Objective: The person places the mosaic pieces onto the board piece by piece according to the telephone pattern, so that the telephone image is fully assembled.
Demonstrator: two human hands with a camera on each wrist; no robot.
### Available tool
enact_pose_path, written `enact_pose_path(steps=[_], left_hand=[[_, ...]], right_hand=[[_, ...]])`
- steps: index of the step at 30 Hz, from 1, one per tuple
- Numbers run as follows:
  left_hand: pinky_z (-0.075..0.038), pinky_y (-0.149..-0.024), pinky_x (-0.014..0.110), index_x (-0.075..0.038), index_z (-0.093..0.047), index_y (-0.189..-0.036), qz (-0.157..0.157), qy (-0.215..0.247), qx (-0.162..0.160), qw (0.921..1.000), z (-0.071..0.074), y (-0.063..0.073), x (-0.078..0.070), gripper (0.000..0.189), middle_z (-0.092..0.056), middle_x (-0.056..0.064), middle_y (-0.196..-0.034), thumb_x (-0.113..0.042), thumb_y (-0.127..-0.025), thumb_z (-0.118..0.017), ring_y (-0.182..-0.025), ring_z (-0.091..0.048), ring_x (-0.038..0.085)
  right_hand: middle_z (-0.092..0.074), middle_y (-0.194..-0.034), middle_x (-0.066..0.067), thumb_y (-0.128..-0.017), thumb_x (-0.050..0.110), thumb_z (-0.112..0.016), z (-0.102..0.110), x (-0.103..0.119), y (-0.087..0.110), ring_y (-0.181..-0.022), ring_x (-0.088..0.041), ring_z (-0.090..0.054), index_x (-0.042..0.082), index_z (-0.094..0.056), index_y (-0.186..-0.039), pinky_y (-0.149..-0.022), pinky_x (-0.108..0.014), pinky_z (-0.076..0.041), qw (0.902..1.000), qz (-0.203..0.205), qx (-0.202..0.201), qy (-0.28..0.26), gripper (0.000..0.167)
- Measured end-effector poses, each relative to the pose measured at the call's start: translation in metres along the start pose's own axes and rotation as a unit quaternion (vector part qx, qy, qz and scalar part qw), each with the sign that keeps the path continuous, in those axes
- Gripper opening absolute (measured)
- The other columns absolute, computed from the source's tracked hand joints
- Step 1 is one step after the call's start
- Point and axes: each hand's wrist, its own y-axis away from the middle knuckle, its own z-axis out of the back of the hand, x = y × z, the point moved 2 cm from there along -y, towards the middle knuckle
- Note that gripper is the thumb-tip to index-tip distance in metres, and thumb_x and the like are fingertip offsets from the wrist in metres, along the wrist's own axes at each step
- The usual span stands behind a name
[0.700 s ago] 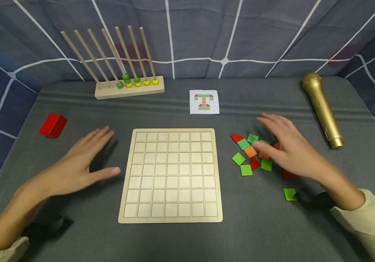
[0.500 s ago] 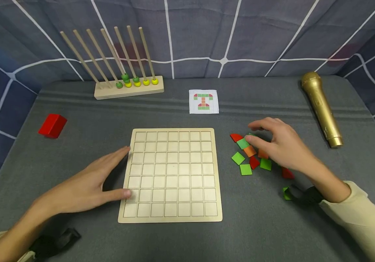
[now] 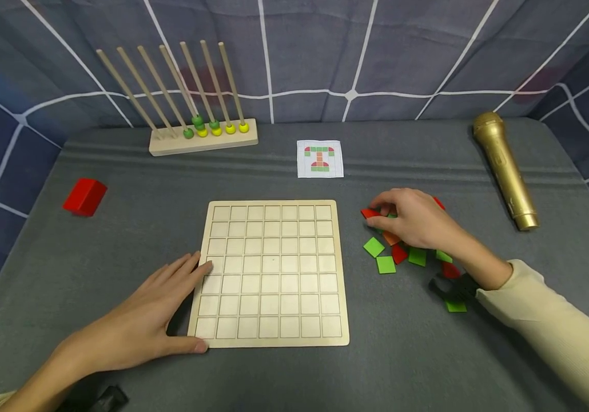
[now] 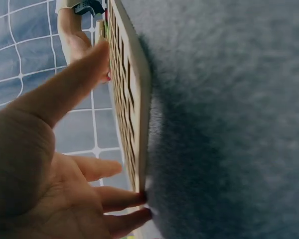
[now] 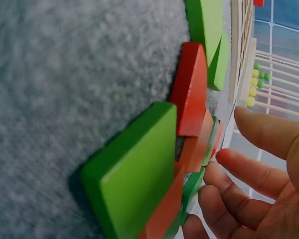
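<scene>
In the head view my left hand (image 3: 135,320) rests at the left edge of a wooden grid board (image 3: 271,274), its fingers spread and the thumb at the near left corner. The left wrist view shows fingertips right at the board's rim (image 4: 139,114). To the right of the board, my right hand (image 3: 418,220) is over a loose group of flat tiles. Its thumb and index finger stand apart on either side of a red curved-edge tile (image 3: 369,213). Under the palm, green and orange tiles are partly hidden. Close to the right wrist camera lies a green square tile (image 5: 134,169).
A pattern card (image 3: 320,159) lies beyond the board. Behind it to the left stands a wooden peg rack (image 3: 204,146) with green and yellow beads. A red block (image 3: 85,197) sits far left, a gold microphone (image 3: 505,171) far right. Grid-patterned cloth (image 3: 310,63) hangs behind.
My left hand has come right and nearer to me, reaching the board's left edge. My right hand has moved left over the tiles, with its fingers lowered around the red tile.
</scene>
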Motion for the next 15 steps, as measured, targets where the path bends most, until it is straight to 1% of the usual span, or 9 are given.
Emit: enact_pose_path(steps=[3, 7, 10, 15], left_hand=[[-0.016, -0.108, 0.065, -0.016, -0.028, -0.156, -0.005, -0.002, -0.005, 1.0, -0.002, 0.002, 0.006, 0.101, -0.015, 0.013, -0.163, -0.065, -0.078, -0.07, -0.147, -0.012, 0.039], [-0.021, -0.106, 0.064, -0.014, -0.034, -0.154, -0.006, -0.012, -0.017, 0.9998, -0.002, 0.001, 0.011, 0.095, -0.02, 0.01, -0.162, -0.06, -0.08, -0.072, -0.146, -0.018, 0.036], [-0.023, -0.105, 0.063, -0.012, -0.035, -0.153, -0.008, -0.018, -0.024, 0.9995, -0.001, 0.001, 0.013, 0.095, -0.023, 0.009, -0.161, -0.059, -0.079, -0.073, -0.145, -0.021, 0.035], [-0.023, -0.105, 0.063, -0.014, -0.033, -0.154, -0.019, -0.018, -0.023, 0.9994, 0.0, 0.002, 0.015, 0.102, -0.022, 0.007, -0.162, -0.064, -0.075, -0.074, -0.145, -0.021, 0.034]], right_hand=[[-0.063, -0.086, -0.003, -0.091, 0.029, -0.073, 0.0, 0.001, -0.003, -0.074, -0.018, -0.053, 0.004, -0.072, -0.109, -0.067, -0.035, -0.041, 0.9999, -0.002, 0.006, 0.01, 0.03], [-0.06, -0.082, -0.002, -0.091, 0.027, -0.073, -0.001, 0.002, -0.006, -0.07, -0.017, -0.051, 0.004, -0.072, -0.106, -0.066, -0.036, -0.039, 0.9999, 0.0, 0.008, 0.014, 0.027], [-0.058, -0.077, -0.001, -0.091, 0.026, -0.073, -0.003, 0.002, -0.009, -0.067, -0.017, -0.05, 0.004, -0.071, -0.103, -0.064, -0.035, -0.039, 0.9997, 0.007, 0.009, 0.023, 0.025], [-0.057, -0.076, -0.001, -0.09, 0.021, -0.074, -0.004, 0.003, -0.011, -0.065, -0.017, -0.05, 0.005, -0.07, -0.101, -0.062, -0.036, -0.039, 0.9992, 0.016, 0.016, 0.032, 0.02]])
